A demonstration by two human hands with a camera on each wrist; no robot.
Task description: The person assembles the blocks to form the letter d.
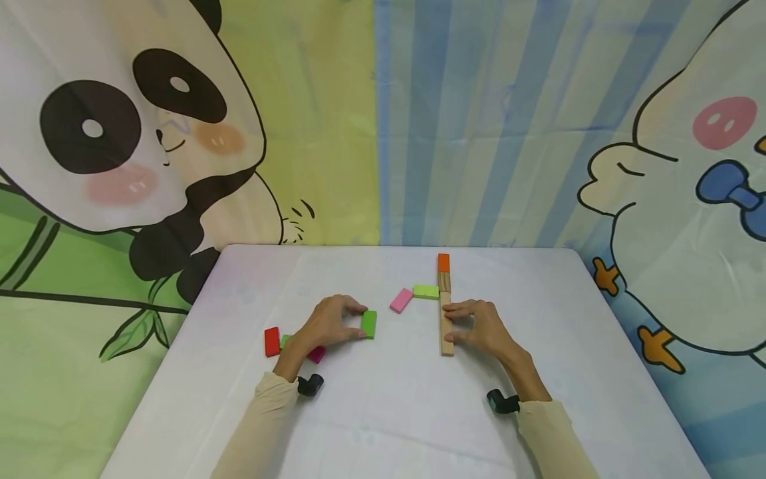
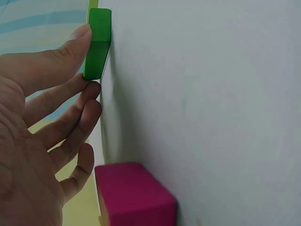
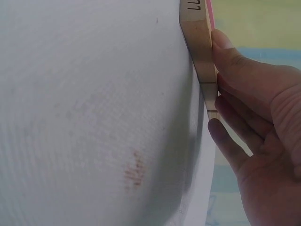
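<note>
In the head view my left hand point(image 1: 332, 320) pinches a green block point(image 1: 368, 324) lengthwise, index finger at its far end and thumb at its near end. The left wrist view shows the thumb against this green block point(image 2: 99, 37) and the other fingers loosely bent. My right hand point(image 1: 481, 327) rests its thumb and fingertips on plain wooden blocks point(image 1: 447, 347) in a straight row. Seams between these wooden blocks point(image 3: 200, 56) show in the right wrist view. An orange block point(image 1: 443, 262) tops the row's far end.
A light green block point(image 1: 426, 292) meets the row's left side, with a pink block point(image 1: 401, 301) slanting off it. A red block point(image 1: 272, 342), a partly hidden green block point(image 1: 285, 340) and a magenta block point(image 1: 316, 354) lie around the left wrist on the white table point(image 1: 383, 419).
</note>
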